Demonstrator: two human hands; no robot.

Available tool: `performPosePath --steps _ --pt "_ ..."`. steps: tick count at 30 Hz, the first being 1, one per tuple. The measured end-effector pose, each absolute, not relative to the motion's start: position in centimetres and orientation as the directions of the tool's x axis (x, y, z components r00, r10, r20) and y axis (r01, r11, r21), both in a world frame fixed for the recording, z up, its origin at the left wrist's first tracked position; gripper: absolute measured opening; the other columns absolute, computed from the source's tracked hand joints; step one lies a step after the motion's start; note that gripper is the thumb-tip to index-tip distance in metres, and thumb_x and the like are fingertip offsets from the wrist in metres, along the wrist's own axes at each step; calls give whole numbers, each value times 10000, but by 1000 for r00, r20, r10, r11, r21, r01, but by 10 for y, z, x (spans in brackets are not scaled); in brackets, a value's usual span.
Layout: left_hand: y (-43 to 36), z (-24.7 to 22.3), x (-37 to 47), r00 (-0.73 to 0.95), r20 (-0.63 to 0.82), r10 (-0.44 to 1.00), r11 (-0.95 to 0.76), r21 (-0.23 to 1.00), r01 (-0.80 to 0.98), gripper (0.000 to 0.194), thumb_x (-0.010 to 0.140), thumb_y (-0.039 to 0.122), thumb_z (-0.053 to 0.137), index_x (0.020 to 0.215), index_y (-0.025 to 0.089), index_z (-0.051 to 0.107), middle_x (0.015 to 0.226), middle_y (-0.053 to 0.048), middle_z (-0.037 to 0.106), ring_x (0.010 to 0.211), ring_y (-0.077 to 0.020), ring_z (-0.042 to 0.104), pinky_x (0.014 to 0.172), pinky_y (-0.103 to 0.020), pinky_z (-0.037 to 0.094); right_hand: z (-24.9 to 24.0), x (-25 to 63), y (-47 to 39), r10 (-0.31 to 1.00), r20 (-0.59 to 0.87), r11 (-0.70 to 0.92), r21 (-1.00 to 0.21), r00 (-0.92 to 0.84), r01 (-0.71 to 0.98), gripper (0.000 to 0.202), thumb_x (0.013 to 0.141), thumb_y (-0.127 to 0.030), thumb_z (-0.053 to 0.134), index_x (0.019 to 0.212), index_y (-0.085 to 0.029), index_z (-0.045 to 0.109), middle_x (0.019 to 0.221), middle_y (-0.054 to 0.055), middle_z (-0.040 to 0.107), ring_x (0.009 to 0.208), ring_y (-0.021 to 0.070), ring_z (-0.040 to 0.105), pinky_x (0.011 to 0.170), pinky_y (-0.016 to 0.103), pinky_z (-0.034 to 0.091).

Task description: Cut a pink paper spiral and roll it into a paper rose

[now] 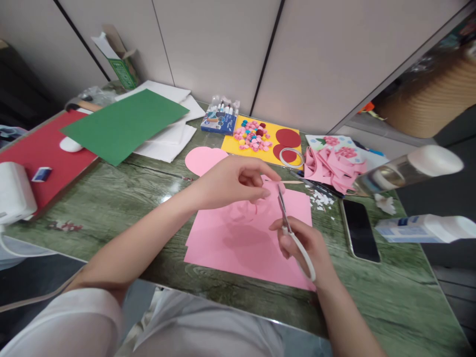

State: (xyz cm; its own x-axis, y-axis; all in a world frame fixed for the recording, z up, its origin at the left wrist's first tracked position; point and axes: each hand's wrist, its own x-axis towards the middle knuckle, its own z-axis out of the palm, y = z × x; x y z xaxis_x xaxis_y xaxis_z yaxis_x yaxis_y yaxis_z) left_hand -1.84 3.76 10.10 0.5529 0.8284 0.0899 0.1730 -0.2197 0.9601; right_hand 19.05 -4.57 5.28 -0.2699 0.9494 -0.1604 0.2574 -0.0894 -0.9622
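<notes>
My left hand point(234, 183) hovers over the stacked pink sheets point(245, 248), its thumb and forefinger pinching a small piece of pink paper point(275, 187). That piece blends with the pink behind it, so its outline is hard to make out. My right hand point(307, 245) grips a pair of scissors point(303, 253) with white handles, its fingers around the loops. The scissor blades point away from me and their tips reach the pink piece beside my left fingertips. Curled pink scraps point(241, 212) lie on the sheets under my left hand, partly hidden.
Behind the sheets lie pink circles point(201, 159), a yellow sheet point(229, 145) bearing small coloured paper bits, and a tape roll point(281, 157). Pink offcuts point(330, 166), a phone point(360, 230) and a white bottle point(424, 229) stand right. Green card point(126, 126) overlaps red card point(48, 148) left.
</notes>
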Motion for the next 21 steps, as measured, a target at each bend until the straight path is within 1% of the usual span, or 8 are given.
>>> performPosePath --steps 5,11,17,21 --pt "38 100 -20 574 88 814 -240 951 194 276 718 147 603 988 176 648 653 9 589 574 -60 545 513 -159 433 53 192 -45 940 -172 -107 -969 -296 224 377 759 -528 569 881 -171 584 547 -45 411 466 94 383 442 232 290" --pt "40 103 -26 594 87 799 -288 924 252 279 726 172 600 998 186 657 759 -23 613 662 -80 567 564 -179 449 57 193 -46 917 -213 -143 -965 -338 219 383 760 -536 561 851 -165 581 540 -49 393 444 85 370 425 224 281" --pt "42 111 -33 645 49 763 -329 888 322 264 746 206 580 999 194 657 726 -12 615 647 -75 564 554 -171 421 60 196 -44 880 -236 -161 -964 -412 210 375 761 -526 571 833 -158 578 543 -47 402 441 75 366 419 215 279" --pt "43 115 -38 690 8 724 -358 859 365 265 759 208 559 1005 197 658 746 -13 631 663 -76 571 572 -171 414 60 201 -42 831 -295 -192 -948 -472 253 357 768 -508 572 842 -159 585 533 -50 389 439 72 351 418 212 302"
